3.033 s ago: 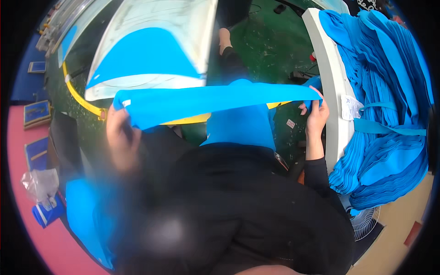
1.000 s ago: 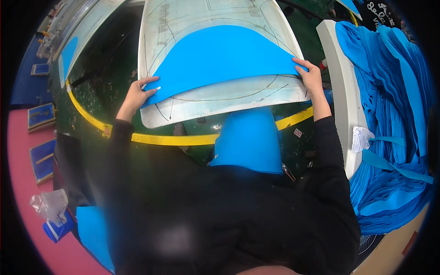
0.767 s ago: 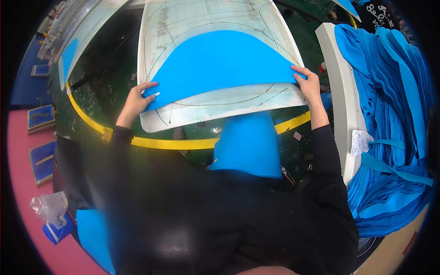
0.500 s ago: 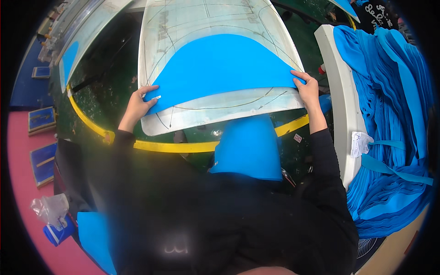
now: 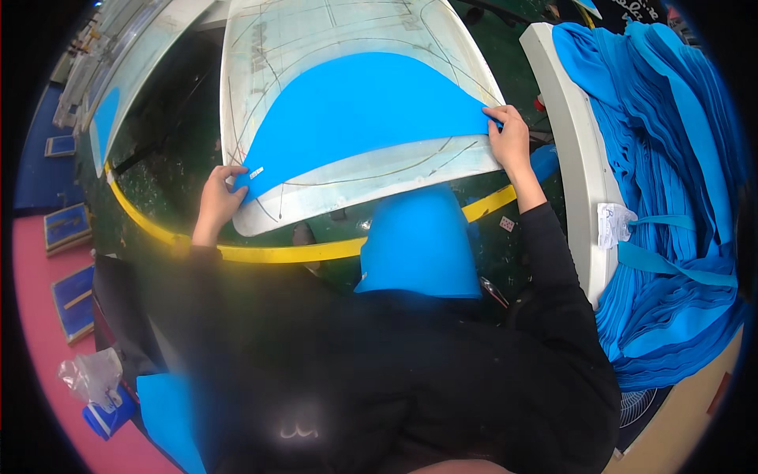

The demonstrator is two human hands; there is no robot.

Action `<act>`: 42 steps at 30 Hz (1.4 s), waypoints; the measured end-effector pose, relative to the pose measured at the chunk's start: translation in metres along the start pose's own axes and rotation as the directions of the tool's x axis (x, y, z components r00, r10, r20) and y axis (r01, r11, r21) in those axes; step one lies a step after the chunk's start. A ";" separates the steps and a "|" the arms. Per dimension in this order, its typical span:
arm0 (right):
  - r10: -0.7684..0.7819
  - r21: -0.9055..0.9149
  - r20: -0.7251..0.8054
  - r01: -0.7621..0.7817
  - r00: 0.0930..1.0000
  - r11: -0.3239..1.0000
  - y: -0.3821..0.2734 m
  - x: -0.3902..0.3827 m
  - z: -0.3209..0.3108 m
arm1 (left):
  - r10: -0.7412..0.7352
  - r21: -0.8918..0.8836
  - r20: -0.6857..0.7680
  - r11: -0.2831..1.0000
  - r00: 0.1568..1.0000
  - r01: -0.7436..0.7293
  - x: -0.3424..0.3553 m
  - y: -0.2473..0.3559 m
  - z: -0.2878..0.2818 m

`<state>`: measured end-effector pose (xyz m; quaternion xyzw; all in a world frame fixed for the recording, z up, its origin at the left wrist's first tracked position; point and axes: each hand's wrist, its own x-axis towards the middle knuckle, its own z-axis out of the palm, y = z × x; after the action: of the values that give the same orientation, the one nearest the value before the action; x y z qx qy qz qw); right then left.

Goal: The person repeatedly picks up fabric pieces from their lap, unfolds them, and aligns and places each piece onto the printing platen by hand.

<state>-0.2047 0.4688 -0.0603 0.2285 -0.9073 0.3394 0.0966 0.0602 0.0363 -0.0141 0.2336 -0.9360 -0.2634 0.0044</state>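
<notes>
Blue panel (image 5: 371, 110) lies over the line-marked white board (image 5: 379, 178), left hand (image 5: 219, 204) pinching its left corner, right hand (image 5: 512, 144) its right; likely keeps the near edge taut and square to the lines. Looks smooth, arched on the far side, small white mark (image 5: 256, 173) at the left tip. Bundled blue pieces (image 5: 655, 118) sit right, presumably for easy reach.

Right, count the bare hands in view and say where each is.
2: the left hand at the left corner of the blue cloth over the white board, the right hand at its right corner. Others could be hidden.
</notes>
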 end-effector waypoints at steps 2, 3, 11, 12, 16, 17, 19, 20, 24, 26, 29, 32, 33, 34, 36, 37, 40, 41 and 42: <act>-0.031 -0.016 -0.018 0.031 0.999 0.999 0.001 -0.001 0.002 | 0.086 0.065 -0.177 0.995 0.981 -0.076 -0.010 -0.001 0.013; -0.024 -0.019 -0.012 0.024 1.000 1.000 0.004 0.000 0.003 | 0.183 0.140 -0.336 0.980 0.924 -0.143 -0.012 0.001 0.022; -0.231 -0.451 -0.087 0.169 0.969 0.877 -0.027 -0.049 -0.009 | 0.311 -0.428 0.030 0.863 0.950 -0.269 -0.098 0.066 0.145; -0.236 -0.446 -0.076 0.179 0.969 0.877 -0.036 -0.061 -0.007 | 0.278 -0.483 0.128 0.856 0.952 -0.185 -0.109 0.071 0.167; -0.265 -0.166 0.070 0.273 0.962 0.948 -0.073 -0.115 -0.003 | 0.117 -0.640 0.461 0.730 0.880 0.238 -0.112 0.044 0.234; -0.255 -0.068 0.106 0.262 0.961 0.963 -0.082 -0.127 -0.003 | 0.080 -0.682 0.543 0.623 0.836 0.383 -0.110 0.045 0.226; -0.275 0.036 0.169 0.273 0.946 0.961 -0.099 -0.147 -0.004 | 0.089 -0.711 0.578 0.543 0.811 0.447 -0.111 0.051 0.204; -0.286 0.100 0.190 0.271 0.939 0.957 -0.105 -0.156 -0.003 | 0.143 -0.752 0.509 0.555 0.849 0.357 -0.113 0.047 0.201; -0.135 0.320 0.396 0.002 0.908 0.948 -0.144 -0.177 -0.003 | 0.181 -0.752 0.273 0.652 0.945 0.093 -0.126 0.076 0.157; 0.025 0.387 0.614 -0.327 0.789 0.862 -0.157 -0.179 0.006 | 0.203 -0.697 0.157 0.716 0.967 -0.037 -0.137 0.099 0.133; 0.035 0.478 0.573 -0.369 0.819 0.797 -0.162 -0.182 0.028 | 0.185 -0.607 0.249 0.794 0.951 0.005 -0.148 0.123 0.114; 0.034 0.520 0.544 -0.369 0.838 0.770 -0.161 -0.185 0.038 | 0.232 -0.543 0.065 0.824 0.971 -0.161 -0.154 0.124 0.120; 0.062 0.515 0.551 -0.397 0.832 0.760 -0.163 -0.186 0.037 | 0.228 -0.514 0.052 0.841 0.972 -0.170 -0.155 0.122 0.122; 0.090 0.509 0.557 -0.425 0.826 0.749 -0.164 -0.186 0.037 | 0.227 -0.513 0.049 0.841 0.973 -0.170 -0.155 0.122 0.123; 0.069 0.514 0.538 -0.392 0.840 0.763 -0.159 -0.187 0.041 | 0.267 -0.563 -0.051 0.788 0.962 -0.248 -0.156 0.122 0.127; 0.051 0.517 0.519 -0.360 0.853 0.777 -0.158 -0.188 0.043 | 0.266 -0.563 -0.051 0.788 0.962 -0.248 -0.154 0.117 0.131; 0.030 0.541 0.542 -0.376 0.840 0.752 -0.161 -0.187 0.040 | 0.186 -0.680 -0.024 0.718 0.982 -0.152 -0.141 0.109 0.137; 0.032 0.540 0.541 -0.377 0.840 0.752 -0.160 -0.186 0.040 | 0.061 -0.775 0.188 0.623 0.980 0.110 -0.138 0.108 0.136; -0.002 0.571 0.527 -0.352 0.850 0.741 -0.158 -0.186 0.041 | -0.033 -0.793 0.406 0.484 0.913 0.370 -0.135 0.108 0.134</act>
<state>0.0339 0.4013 -0.0622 0.2367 -0.7437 0.5697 -0.2576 0.1161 0.2431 -0.0607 0.2617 -0.6331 -0.7249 -0.0723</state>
